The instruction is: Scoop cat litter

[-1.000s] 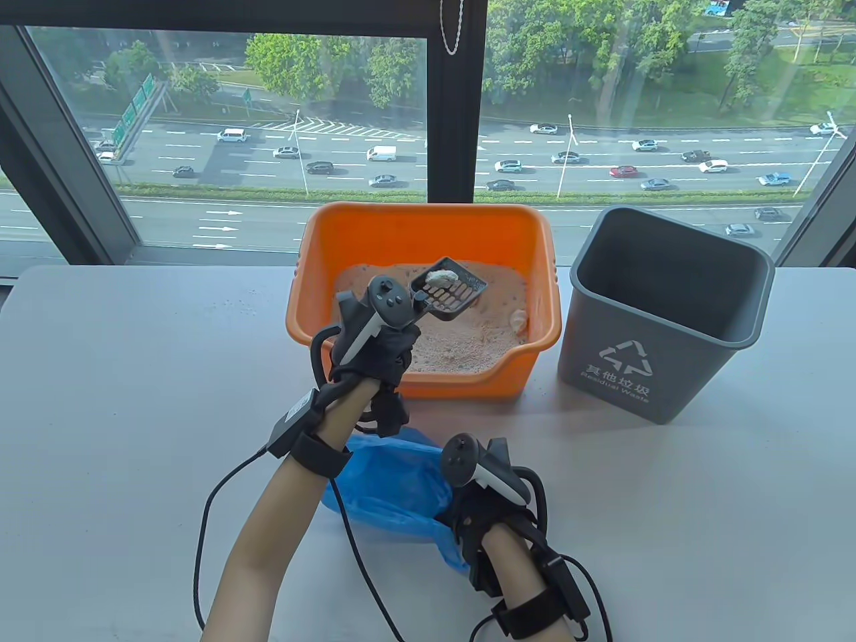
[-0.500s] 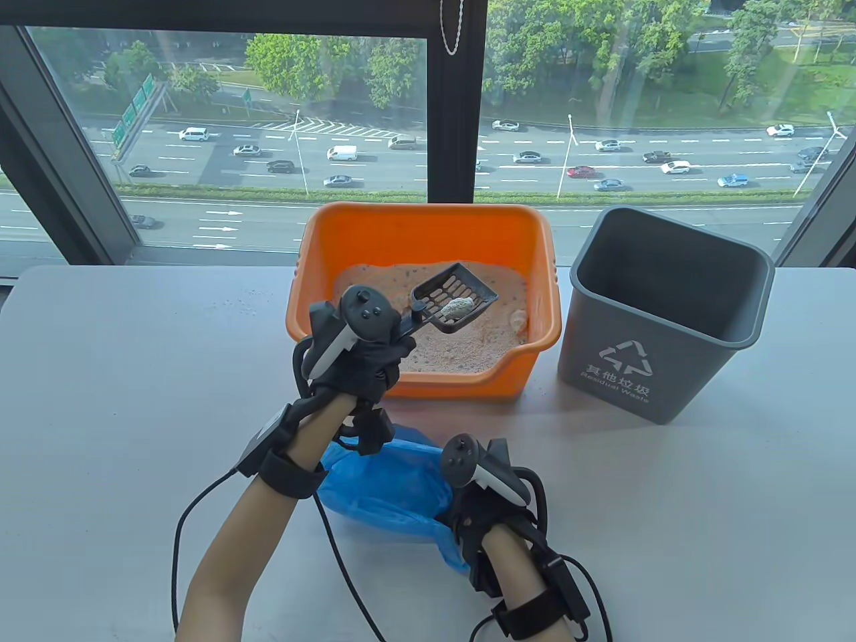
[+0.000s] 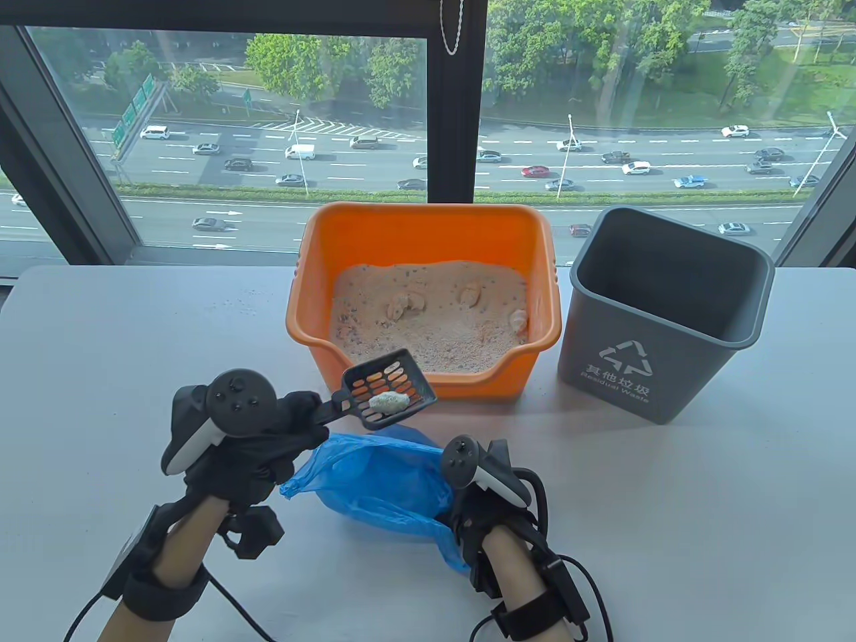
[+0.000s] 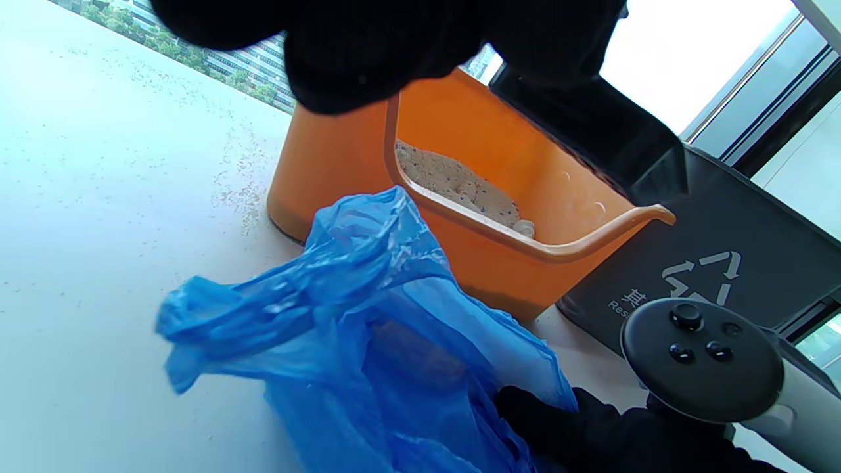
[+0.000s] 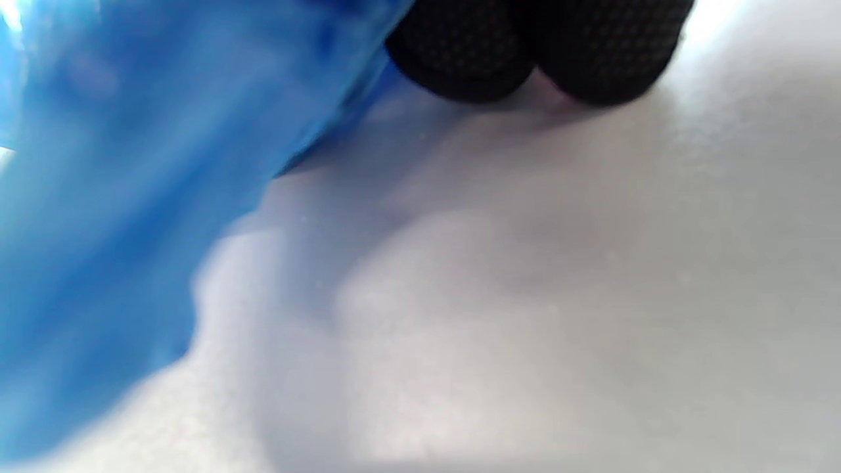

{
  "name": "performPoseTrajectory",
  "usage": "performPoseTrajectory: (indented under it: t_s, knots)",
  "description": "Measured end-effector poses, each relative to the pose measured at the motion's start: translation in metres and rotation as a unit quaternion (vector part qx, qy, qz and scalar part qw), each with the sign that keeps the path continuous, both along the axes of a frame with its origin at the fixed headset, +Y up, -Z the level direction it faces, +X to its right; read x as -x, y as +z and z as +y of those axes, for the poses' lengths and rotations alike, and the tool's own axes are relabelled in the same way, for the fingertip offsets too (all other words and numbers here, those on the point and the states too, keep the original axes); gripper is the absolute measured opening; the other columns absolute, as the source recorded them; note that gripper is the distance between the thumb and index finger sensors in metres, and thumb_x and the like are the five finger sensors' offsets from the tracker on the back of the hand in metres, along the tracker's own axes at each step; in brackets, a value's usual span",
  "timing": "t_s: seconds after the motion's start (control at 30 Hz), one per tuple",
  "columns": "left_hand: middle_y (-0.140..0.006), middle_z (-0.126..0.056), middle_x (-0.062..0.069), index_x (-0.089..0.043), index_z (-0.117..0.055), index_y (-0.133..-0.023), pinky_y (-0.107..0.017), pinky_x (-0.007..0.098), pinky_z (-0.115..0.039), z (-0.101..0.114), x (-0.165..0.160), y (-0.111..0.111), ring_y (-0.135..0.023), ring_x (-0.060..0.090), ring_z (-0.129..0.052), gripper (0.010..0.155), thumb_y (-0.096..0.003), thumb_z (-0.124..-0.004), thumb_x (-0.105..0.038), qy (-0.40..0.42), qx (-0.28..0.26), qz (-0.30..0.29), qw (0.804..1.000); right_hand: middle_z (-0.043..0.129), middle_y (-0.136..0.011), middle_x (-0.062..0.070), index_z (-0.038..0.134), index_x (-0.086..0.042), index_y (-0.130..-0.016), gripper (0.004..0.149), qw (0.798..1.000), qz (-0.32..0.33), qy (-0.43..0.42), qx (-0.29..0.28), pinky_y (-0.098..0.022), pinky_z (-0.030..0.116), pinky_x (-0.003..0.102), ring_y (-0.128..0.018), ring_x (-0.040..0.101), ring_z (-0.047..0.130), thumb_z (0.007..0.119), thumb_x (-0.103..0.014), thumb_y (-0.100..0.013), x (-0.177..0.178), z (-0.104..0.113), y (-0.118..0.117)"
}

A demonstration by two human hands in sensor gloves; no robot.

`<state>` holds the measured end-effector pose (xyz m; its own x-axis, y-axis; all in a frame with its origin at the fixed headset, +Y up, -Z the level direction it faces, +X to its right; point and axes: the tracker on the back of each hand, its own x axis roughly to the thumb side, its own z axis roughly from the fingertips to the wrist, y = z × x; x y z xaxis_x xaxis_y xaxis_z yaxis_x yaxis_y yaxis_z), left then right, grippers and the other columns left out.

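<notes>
**Scoop with a clump held over the blue bag**

The left hand [image 3: 267, 435] grips the handle of a black slotted scoop [image 3: 388, 396], with its fingers closed around it. The scoop is in the air, in front of the orange litter box [image 3: 421, 234] and just above the mouth of the blue plastic bag [image 3: 374, 481]. One pale clump [image 3: 390, 402] lies in the scoop, near its front edge.

The right hand [image 3: 485, 508] is on the worktop [image 3: 702, 501] at the right side of the bag and holds the plastic; how far its fingers are closed I cannot tell, because the bag and the tracker cover them. In the right wrist view two gloved fingertips [image 5: 460, 59] touch the worktop beside the blue plastic.

The litter [image 3: 435, 314] fills the bottom of the orange box, with some pale clumps on its surface. A grey bin [image 3: 662, 321] stands just beside the box, on the right.
</notes>
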<state>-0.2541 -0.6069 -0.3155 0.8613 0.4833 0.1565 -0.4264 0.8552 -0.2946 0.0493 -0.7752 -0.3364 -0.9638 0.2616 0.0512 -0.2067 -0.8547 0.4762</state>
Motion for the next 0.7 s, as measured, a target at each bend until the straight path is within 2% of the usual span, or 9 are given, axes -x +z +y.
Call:
performPoseTrajectory:
  t_s: [0.17, 0.3, 0.5, 0.7]
  knots:
    - [-0.067, -0.086, -0.002, -0.028, -0.061, -0.102, -0.044, 0.035, -0.079, -0.009, 0.022, 0.023, -0.042, 0.012, -0.092, 0.057, -0.0490, -0.077, -0.044, -0.021, 0.022, -0.019, 0.999, 0.049, -0.090, 0.022, 0.045, -0.017, -0.100, 0.083, 1.000, -0.001, 0.000, 0.001, -0.035, 0.076, 0.029, -0.044, 0.007, 0.080, 0.090, -0.039, -0.035, 0.000, 0.000, 0.000]
    - [-0.066, -0.086, -0.001, -0.027, -0.062, -0.102, -0.044, 0.035, -0.079, -0.012, 0.022, 0.029, -0.042, 0.012, -0.093, 0.058, -0.0488, -0.078, -0.043, -0.051, 0.045, -0.043, 0.997, 0.049, -0.090, 0.022, 0.044, -0.017, -0.100, 0.082, 1.000, -0.002, 0.000, 0.001, -0.036, 0.076, 0.029, -0.045, 0.007, 0.080, 0.090, -0.039, -0.035, 0.000, 0.000, 0.000]
    - [-0.066, -0.087, -0.002, -0.028, -0.063, -0.102, -0.044, 0.035, -0.079, -0.025, -0.008, 0.022, -0.042, 0.012, -0.093, 0.058, -0.0484, -0.079, -0.044, -0.126, 0.093, -0.089, 0.984, 0.049, -0.090, 0.022, 0.044, -0.017, -0.100, 0.082, 1.000, -0.003, 0.000, 0.003, -0.036, 0.076, 0.029, -0.045, 0.007, 0.080, 0.090, -0.039, -0.035, 0.000, 0.000, 0.000]
    - [-0.067, -0.087, -0.003, -0.028, -0.062, -0.102, -0.044, 0.034, -0.079, -0.038, -0.055, 0.003, -0.042, 0.011, -0.093, 0.058, -0.0485, -0.078, -0.044, -0.275, 0.089, -0.062, 0.955, 0.048, -0.090, 0.022, 0.044, -0.016, -0.101, 0.083, 1.000, -0.001, -0.001, 0.007, -0.036, 0.075, 0.030, -0.045, 0.007, 0.079, 0.090, -0.038, -0.035, 0.000, -0.001, 0.000]
